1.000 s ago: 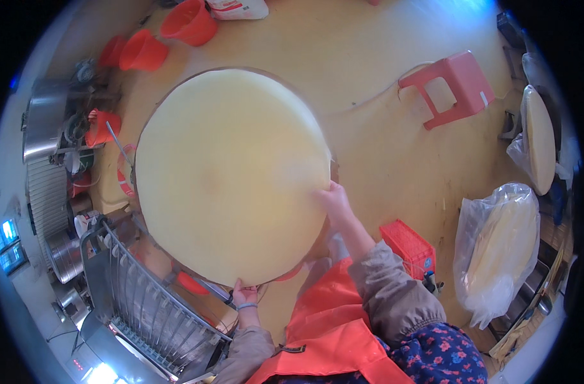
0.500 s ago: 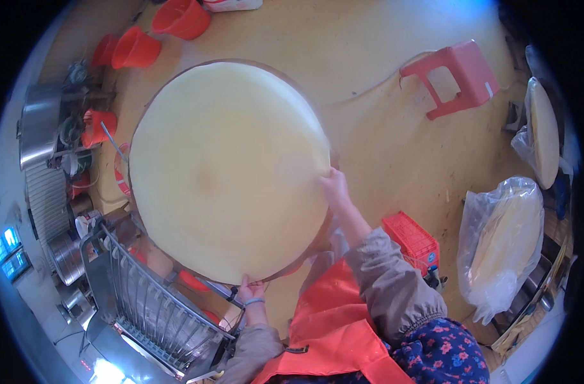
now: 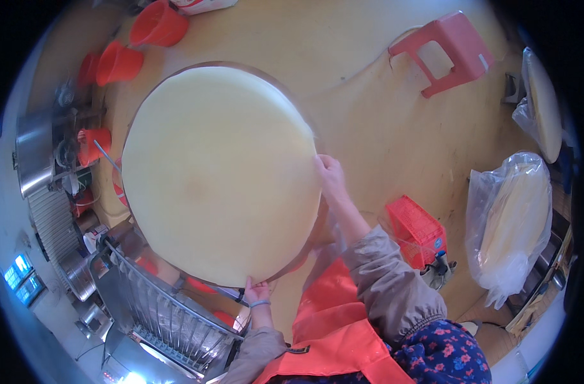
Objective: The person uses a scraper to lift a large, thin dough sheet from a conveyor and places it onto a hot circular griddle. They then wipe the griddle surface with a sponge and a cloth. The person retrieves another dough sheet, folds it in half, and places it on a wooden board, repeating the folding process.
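A very large, round, thin pale-yellow sheet of dough or pancake (image 3: 215, 179) covers most of a round dark-rimmed plate (image 3: 285, 89). A faint brown patch shows near its middle. At the sheet's right edge, my right hand (image 3: 331, 178) is closed, thumb and fingers pinching the rim. My left hand (image 3: 257, 291) pinches the near edge at the bottom, its fingers partly hidden beneath the sheet. A blue band circles my left wrist. What supports the plate is mostly out of sight below it.
A metal rack (image 3: 170, 313) stands close on the left of my left arm. Red buckets (image 3: 159, 24) line the far left. A red stool (image 3: 455, 54) stands far right, a red crate (image 3: 417, 230) nearer. Pale round sheets in a clear bag (image 3: 512, 217) lie right.
The view has turned slightly, shifting the surroundings. Both hands keep their pinch on the sheet's edge. More of the plate's dark rim shows at the far right.
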`<state>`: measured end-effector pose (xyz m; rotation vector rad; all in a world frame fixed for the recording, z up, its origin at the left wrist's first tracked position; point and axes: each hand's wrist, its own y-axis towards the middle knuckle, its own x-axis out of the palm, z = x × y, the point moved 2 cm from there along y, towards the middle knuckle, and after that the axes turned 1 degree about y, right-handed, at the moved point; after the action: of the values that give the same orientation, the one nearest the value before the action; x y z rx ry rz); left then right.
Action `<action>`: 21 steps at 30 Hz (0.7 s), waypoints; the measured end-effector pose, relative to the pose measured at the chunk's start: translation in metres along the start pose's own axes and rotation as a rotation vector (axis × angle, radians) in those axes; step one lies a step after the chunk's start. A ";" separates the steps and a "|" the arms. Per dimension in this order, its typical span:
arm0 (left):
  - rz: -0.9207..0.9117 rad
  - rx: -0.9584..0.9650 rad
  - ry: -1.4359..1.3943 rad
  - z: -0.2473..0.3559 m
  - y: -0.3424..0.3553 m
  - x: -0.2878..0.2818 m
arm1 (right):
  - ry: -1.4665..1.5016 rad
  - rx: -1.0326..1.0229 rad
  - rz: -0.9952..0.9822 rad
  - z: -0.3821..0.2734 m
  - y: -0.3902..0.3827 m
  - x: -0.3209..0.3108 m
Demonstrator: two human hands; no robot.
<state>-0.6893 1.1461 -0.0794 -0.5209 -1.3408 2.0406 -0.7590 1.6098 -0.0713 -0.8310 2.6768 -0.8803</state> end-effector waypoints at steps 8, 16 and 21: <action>-0.020 0.010 0.044 0.002 -0.006 0.008 | -0.169 0.136 -0.096 0.010 0.004 0.010; 0.027 0.040 0.138 -0.004 -0.025 0.025 | -0.449 -0.240 -0.147 -0.045 -0.052 0.040; 0.063 0.060 0.146 -0.004 -0.030 0.033 | -0.194 -0.139 -0.148 -0.048 -0.054 0.040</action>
<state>-0.7018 1.1803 -0.0530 -0.6784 -1.1877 2.0439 -0.7846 1.5745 -0.0014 -1.0975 2.5545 -0.6123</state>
